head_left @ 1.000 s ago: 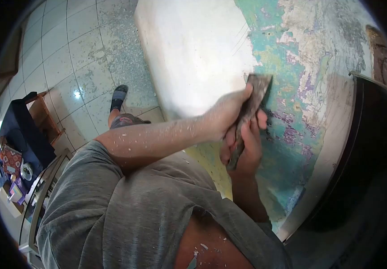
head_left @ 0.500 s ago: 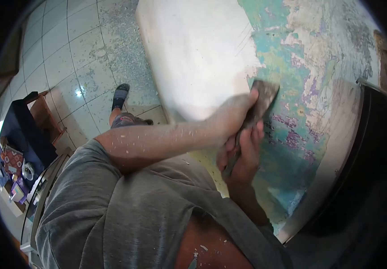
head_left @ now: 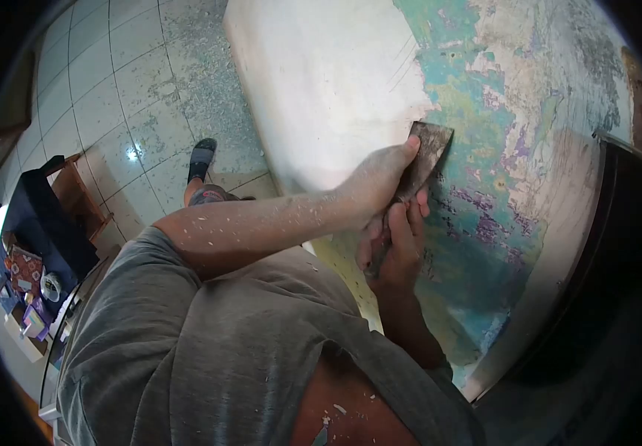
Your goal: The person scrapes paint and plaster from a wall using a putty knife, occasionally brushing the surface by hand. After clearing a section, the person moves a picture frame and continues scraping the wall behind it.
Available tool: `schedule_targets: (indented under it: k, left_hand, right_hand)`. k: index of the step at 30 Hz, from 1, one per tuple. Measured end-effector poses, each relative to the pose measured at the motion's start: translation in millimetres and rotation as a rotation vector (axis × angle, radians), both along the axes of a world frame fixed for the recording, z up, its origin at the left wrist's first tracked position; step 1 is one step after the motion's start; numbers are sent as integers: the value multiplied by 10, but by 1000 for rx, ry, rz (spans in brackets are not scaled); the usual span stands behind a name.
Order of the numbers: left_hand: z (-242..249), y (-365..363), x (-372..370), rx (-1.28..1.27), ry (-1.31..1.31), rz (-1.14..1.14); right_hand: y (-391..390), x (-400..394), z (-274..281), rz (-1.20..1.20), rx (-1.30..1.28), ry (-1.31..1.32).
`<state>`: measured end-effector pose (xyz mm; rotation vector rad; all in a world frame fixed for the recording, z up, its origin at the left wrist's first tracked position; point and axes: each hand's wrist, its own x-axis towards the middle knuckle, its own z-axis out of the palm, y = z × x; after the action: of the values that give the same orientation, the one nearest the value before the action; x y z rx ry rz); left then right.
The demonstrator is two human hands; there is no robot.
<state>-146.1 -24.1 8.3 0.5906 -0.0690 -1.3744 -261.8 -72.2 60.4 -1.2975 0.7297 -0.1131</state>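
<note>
One scraper (head_left: 426, 152) is held in two hands, right of centre, its broad end directed to the far side over the patchy wall (head_left: 484, 160); whether the wall is met by the edge cannot be told. The blade is pinched by the left hand (head_left: 377, 178), with the thumb laid flat along it and the fingers mostly hidden. The lower part is wrapped by the curled fingers of the right hand (head_left: 402, 253), on the near side.

The blade can be judged stiff, thin and fairly light, hardly fragile, though it may be made slippery by dust. It is best gripped low, at the handle, with steadying pressure given on the flat, clear of the edge.

One smooth white area (head_left: 328, 82) is seen at the left of the wall, and one dark panel (head_left: 611, 275) at the right. On the tiled floor (head_left: 94, 119), at the far left, one foot (head_left: 202, 157) in dark footwear is seen; the flakes (head_left: 213, 93) there are too many to be counted.
</note>
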Motion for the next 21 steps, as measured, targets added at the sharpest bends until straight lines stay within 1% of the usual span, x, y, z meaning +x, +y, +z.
schedule_targets:
  k: [2,3,5,6,7,8,10,12,13,15,17,18,19,21]
  left_hand:
    - [-56,-187,-271,-53,27,251]
    - [-34,-234,-259,-55,27,250]
    - [-58,-320,-182,-62,291,208]
    - [-30,-300,-15,-47,235,259]
    - [-4,-122,255,-12,30,87]
    - [23,-50,309,-24,5,101]
    - [40,-36,281,-41,-30,124]
    - [-36,-181,-118,-48,210,234]
    - [-46,-189,-224,35,23,348]
    - [-88,-245,-222,4,200,273]
    - [-96,-199,74,-47,232,159]
    - [-38,-63,224,-19,86,117]
    - [-29,-66,207,-19,78,120]
    - [-62,-132,36,-5,163,179]
  right_hand:
    - [-28,-84,46,5,-7,26]
    - [-16,-107,80,-2,2,-3]
    - [-11,-12,99,-14,17,-32]
    - [-42,193,79,-6,-82,-2]
    - [-78,355,35,8,-179,27]
    - [-105,414,-50,8,-67,-47]
    - [-109,266,-86,9,-98,-17]
    - [-38,59,-38,22,-137,36]
    - [21,-48,-11,-2,-89,-10]
    - [31,-7,-9,-24,-32,-56]
    - [-70,230,16,46,-127,25]
    - [-93,313,-52,17,-67,13]
    - [-77,292,-54,20,-66,5]
    - [-24,171,-25,3,-115,82]
